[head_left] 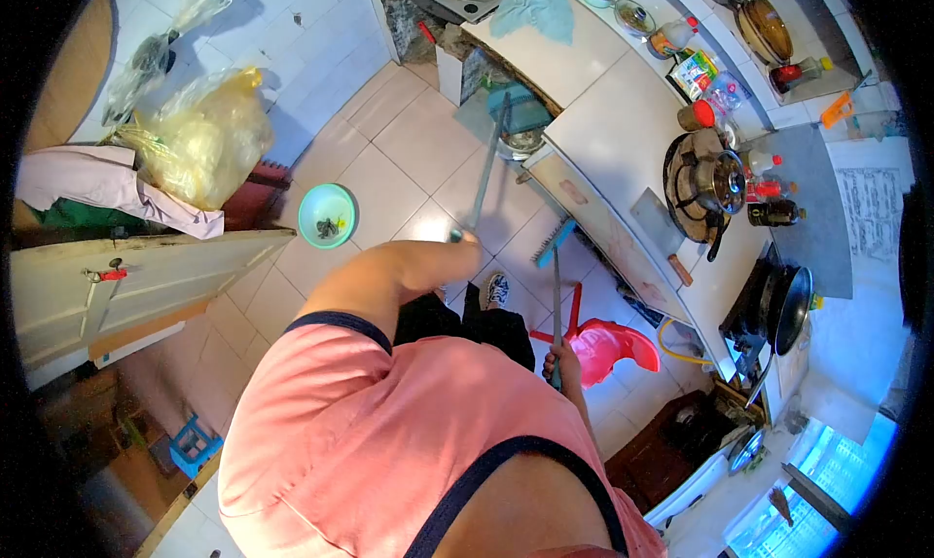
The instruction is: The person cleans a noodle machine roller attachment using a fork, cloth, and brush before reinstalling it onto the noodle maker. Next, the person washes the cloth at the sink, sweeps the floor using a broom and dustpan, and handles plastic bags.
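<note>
My left hand (464, 247) is closed around the upper end of a long grey handle that runs forward to a teal dustpan (518, 108). The dustpan is at the open gap under the counter, by a metal pot. Lower and to the right, my right hand (562, 363) grips the grey stick of a broom (556, 243). Its blue bristle head is raised beside the counter's front, apart from the dustpan. Both my feet, in patterned shoes, stand on the tiles between the two tools.
A pink plastic stool (611, 351) stands close by my right hand. On the floor ahead-left sits a mint-green basin (328, 216) with dark scraps inside. A cream door (146, 295) is at left. The counter (623, 110) at right carries a cleaver, pots and bottles.
</note>
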### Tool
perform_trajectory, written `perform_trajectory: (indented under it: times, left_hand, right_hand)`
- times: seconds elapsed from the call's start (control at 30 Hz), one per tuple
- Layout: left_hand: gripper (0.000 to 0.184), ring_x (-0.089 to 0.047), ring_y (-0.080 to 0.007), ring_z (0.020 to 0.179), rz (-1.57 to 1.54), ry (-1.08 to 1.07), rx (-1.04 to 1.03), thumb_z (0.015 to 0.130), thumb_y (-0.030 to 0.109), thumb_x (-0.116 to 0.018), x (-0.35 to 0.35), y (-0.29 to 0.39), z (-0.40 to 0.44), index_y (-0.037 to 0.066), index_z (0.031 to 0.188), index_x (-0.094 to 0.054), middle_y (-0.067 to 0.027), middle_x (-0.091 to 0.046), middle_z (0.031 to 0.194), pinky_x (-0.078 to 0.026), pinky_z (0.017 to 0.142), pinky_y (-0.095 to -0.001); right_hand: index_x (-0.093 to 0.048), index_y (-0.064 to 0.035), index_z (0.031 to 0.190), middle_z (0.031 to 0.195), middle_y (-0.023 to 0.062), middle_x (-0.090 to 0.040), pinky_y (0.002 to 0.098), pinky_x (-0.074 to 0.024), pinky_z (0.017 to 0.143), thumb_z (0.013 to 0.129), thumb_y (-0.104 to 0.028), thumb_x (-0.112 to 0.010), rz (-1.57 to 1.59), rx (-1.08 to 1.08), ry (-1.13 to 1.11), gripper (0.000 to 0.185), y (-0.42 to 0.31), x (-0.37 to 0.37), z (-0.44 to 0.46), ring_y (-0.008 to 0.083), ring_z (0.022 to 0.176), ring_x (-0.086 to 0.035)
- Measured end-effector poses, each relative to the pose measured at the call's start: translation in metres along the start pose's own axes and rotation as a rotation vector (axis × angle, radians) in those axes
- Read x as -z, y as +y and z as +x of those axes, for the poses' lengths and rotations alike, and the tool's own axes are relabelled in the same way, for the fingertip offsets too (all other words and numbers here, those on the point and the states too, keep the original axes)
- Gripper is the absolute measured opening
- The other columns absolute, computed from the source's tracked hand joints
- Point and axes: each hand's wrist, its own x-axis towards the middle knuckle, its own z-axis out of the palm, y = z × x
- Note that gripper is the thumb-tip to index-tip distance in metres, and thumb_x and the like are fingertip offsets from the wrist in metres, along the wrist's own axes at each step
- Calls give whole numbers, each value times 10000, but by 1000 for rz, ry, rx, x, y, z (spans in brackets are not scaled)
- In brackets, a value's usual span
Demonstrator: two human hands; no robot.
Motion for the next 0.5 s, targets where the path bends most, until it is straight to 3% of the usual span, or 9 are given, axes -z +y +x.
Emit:
perform_trajectory:
  times: [0.13, 0.27, 0.37, 0.5]
  left_hand:
    - [393, -598, -248, 928, 45, -82, -130, 665, 152, -708, -7, 38, 19, 75, 1043, -637, -88, -622, 1043, -495, 697, -420]
    - [397, -598, -246, 927, -42, -64, -7, 663, 155, -711, 13, -9, -4, 74, 1044, -636, -85, -622, 1043, -495, 694, -420]
    - [379, -589, -251, 962, 61, 4, 11, 683, 135, -694, 10, -29, -18, 61, 1049, -631, -88, -612, 1070, -491, 700, -409]
    - [405, -581, -284, 973, -13, 55, 110, 678, 134, -695, -8, -25, -8, 72, 1072, -622, -95, -571, 1149, -482, 717, -411]
  right_hand:
    - [-393, -183, 1169, 543, 1, -404, 260, -328, 326, 813, -94, -467, 11, 1, -24, 375, 10, -3, 4, 113, 377, -395]
    - [-363, -205, 1252, 538, -2, -402, 254, -330, 333, 818, -95, -462, -13, -28, -30, 458, 8, -13, 4, 109, 378, -391]
    - [-366, -203, 1243, 540, -4, -403, 254, -325, 336, 823, -102, -458, -17, -47, -16, 441, 9, -16, 2, 109, 380, -388]
    - [-362, -202, 1247, 539, -3, -403, 255, -322, 337, 824, -103, -453, -48, -68, -19, 443, 14, -14, 7, 110, 381, -387]
